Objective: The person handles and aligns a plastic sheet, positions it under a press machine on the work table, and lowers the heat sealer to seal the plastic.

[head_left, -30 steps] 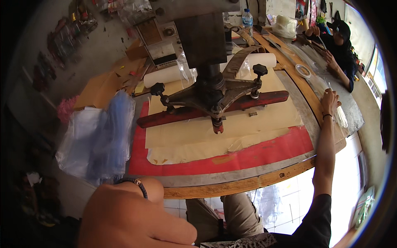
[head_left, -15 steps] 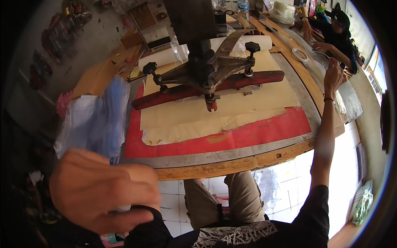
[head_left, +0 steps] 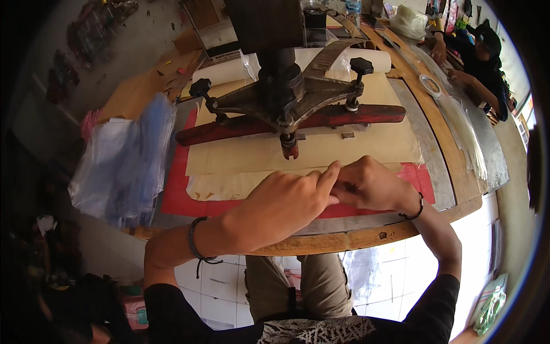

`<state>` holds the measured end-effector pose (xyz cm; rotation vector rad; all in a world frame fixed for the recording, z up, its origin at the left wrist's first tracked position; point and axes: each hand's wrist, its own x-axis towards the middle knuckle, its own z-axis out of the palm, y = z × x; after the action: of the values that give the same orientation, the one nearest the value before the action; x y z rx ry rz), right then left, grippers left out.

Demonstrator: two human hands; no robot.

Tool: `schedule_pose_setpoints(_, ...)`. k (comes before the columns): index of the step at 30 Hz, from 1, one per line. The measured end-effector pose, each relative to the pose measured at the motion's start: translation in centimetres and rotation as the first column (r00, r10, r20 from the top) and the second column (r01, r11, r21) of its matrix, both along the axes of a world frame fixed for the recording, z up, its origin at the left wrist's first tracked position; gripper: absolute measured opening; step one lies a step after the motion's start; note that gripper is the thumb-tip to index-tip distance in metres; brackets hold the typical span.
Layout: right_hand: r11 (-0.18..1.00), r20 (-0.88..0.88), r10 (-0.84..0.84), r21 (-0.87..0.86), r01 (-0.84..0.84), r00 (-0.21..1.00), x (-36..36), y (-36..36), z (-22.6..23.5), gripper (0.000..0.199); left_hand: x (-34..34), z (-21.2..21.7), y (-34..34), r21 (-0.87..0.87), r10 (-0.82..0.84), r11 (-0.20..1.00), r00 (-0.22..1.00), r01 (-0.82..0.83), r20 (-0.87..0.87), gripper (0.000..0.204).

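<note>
My left hand (head_left: 283,203) and my right hand (head_left: 369,184) meet over the front part of a press bed, fingertips touching. The fingers of both are bent and closed together; whatever lies between them is hidden or too small to make out. Beneath them is a red sheet (head_left: 175,192) with a cream sheet (head_left: 252,155) lying on it, its front edge torn and curled. Just beyond my hands hangs the dark metal press head (head_left: 283,109), with a long red bar (head_left: 372,114) across it and black knobs at both ends.
Stacked clear plastic bags (head_left: 123,166) lie at the left edge. A white roll (head_left: 366,59) sits behind the press. On the right are a tape roll (head_left: 429,86) and a bundle of pale strips (head_left: 467,137). Another person (head_left: 484,66) works at the far right.
My left hand has moved from the lower left to the middle. My right hand has come back from the pale strips at the right, and the two now meet.
</note>
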<state>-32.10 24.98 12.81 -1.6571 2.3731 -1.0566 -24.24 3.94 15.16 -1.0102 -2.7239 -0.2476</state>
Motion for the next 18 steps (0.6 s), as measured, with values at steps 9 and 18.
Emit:
schedule_pose_setpoints(9, 1.000, 0.198, 0.008, 0.027, -0.014, 0.980, -1.2, -0.3, -1.0, 0.016, -2.8, -2.9, -3.6, -0.080, -0.082, 0.991, 0.964, 0.105, 0.253, 0.022)
schedule_pose_setpoints(18, 0.971, -0.249, -0.097, 0.188, 0.147, 0.963, -4.3, 0.8, -1.0, 0.020, -5.2, 0.6, -10.8, -0.142, 0.090, 0.990, 0.706, 0.016, 0.703, 0.024)
